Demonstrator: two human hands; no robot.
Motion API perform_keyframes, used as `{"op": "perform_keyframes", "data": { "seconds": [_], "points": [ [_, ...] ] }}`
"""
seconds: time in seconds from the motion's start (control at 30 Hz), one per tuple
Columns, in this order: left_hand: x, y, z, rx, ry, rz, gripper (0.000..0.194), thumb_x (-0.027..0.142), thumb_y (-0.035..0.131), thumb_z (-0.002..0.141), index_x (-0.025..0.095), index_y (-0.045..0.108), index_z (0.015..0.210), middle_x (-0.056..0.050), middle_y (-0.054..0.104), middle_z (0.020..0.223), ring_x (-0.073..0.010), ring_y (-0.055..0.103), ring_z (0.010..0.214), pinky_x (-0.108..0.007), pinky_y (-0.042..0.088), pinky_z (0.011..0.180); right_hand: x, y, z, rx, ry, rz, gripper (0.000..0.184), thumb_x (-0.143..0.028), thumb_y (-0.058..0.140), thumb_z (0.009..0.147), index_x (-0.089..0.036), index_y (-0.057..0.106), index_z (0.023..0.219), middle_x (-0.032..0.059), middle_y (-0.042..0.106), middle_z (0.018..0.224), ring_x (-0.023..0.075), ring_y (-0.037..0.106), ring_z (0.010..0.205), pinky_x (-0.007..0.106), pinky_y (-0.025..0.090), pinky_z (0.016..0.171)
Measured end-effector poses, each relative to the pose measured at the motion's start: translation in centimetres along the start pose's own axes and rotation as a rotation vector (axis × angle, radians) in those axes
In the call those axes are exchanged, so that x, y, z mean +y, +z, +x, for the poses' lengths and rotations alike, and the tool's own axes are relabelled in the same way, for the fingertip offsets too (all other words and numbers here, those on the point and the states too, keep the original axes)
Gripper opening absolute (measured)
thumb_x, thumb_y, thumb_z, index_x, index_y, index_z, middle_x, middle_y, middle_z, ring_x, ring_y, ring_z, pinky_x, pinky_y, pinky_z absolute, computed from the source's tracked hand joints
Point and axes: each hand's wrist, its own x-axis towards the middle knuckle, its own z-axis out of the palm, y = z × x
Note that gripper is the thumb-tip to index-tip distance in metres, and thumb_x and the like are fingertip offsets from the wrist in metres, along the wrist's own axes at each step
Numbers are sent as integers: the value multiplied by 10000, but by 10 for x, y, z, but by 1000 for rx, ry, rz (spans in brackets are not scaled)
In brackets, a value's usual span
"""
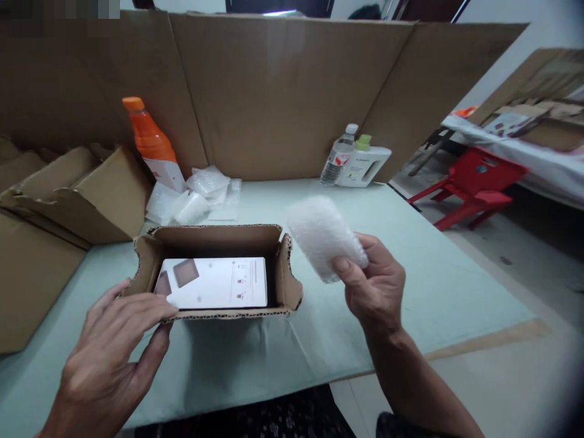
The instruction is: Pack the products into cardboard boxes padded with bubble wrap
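Observation:
An open cardboard box [214, 238] stands in front of me, and a white printed box [214, 286] lies inside it. My left hand [118, 340] grips the near left corner of the cardboard box, fingers over the rim and thumb against the outside wall. To the right of the box, my right hand [376, 280] holds up a folded piece of bubble wrap [322, 237], pinched at its lower right corner between thumb and fingers. The bubble wrap is apart from the box. Whether anything is wrapped inside it I cannot tell.
More bubble wrap [207, 185] lies behind the box, by an orange bottle [155, 143]. Cardboard boxes [103, 194] stand left. A clear bottle [337, 157] and a white jug [362, 165] stand at the back by a cardboard screen [292, 97]. A red chair [474, 179] is beyond the table [438, 274].

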Motion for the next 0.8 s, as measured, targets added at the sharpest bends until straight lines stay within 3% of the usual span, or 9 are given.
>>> {"op": "perform_keyframes", "data": {
  "seconds": [0.17,0.3,0.4,0.53,0.7,0.8],
  "points": [
    [7,11,12,47,42,54,194,162,588,931,252,637,1096,-25,735,930,-219,682,829,-518,437,1084,-55,8,37,-274,-269,-436,308,-354,659,928,-247,670,1216,25,728,1063,160,627,762,300,496,695],
    [23,16,17,35,135,65,234,119,574,933,233,628,1130,-32,750,929,-215,694,817,-507,447,1059,-75,26,56,-468,-429,-861,143,-284,612,917,-207,710,985,28,716,793,178,603,666,327,426,687],
    [32,18,16,35,162,87,277,80,567,927,196,620,1173,-60,758,960,-218,699,841,-511,450,1057,-88,39,66,-672,-361,-1137,114,-213,616,869,-184,688,785,33,647,618,173,561,586,318,350,636],
    [36,19,15,70,186,97,279,53,560,930,166,615,1179,-68,761,952,-204,699,830,-503,457,1060,-104,54,77,-918,-231,-1359,167,-197,599,856,-156,702,731,84,688,639,177,570,587,305,277,579],
    [35,20,15,99,205,110,279,11,619,892,98,632,1157,-111,754,971,-207,687,829,-510,448,1084,-104,66,97,-1196,-80,-1372,205,-138,548,859,-123,752,872,143,764,838,206,654,710,292,284,559],
    [34,20,14,93,223,108,279,7,629,886,85,638,1154,-111,750,953,-205,678,814,-513,447,1083,-99,70,105,-1255,-76,-1358,182,-151,587,852,-124,762,893,148,769,866,219,673,748,293,314,574]
  ]
}}
